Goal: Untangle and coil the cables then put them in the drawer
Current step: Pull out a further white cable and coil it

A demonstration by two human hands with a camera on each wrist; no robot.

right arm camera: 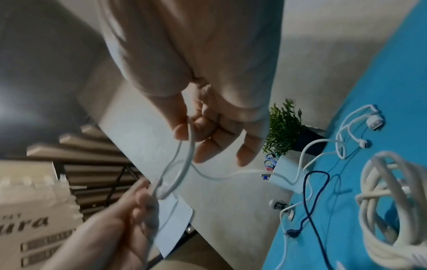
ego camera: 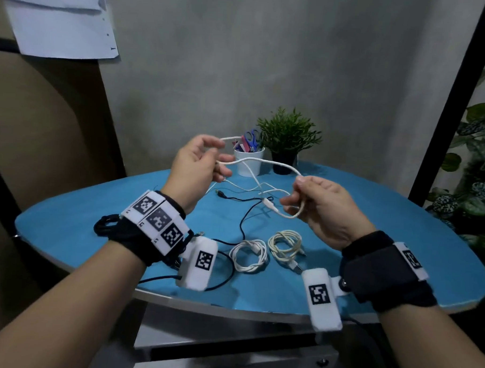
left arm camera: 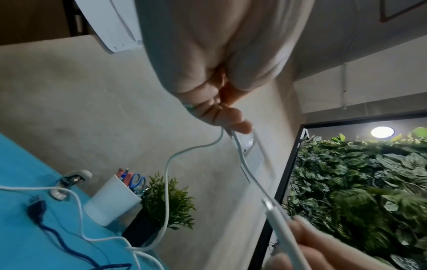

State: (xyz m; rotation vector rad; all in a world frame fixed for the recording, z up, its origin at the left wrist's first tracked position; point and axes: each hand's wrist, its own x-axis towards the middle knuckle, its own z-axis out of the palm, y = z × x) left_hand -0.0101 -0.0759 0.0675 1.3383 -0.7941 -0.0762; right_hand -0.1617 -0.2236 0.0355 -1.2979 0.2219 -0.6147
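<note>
A long white cable point(ego camera: 285, 165) hangs in the air between my hands above the blue table point(ego camera: 399, 246). My left hand point(ego camera: 220, 160) pinches one stretch of it point(left arm camera: 251, 175) with curled fingers point(left arm camera: 233, 120). My right hand point(ego camera: 293, 197) grips a small loop of the same cable point(right arm camera: 182, 164) between thumb and fingers point(right arm camera: 182, 131), and the cable's slack trails down onto the table. Two coiled cables lie near the front edge, a white one point(ego camera: 249, 255) and a cream one point(ego camera: 286, 245). A dark blue cable point(ego camera: 245, 211) lies loose across the middle.
A white cup with scissors point(ego camera: 249, 162) and a small potted plant point(ego camera: 286, 141) stand at the back of the table. A black cable bundle point(ego camera: 106, 225) sits by my left wrist. The metal drawer front point(ego camera: 228, 361) is below the table's near edge.
</note>
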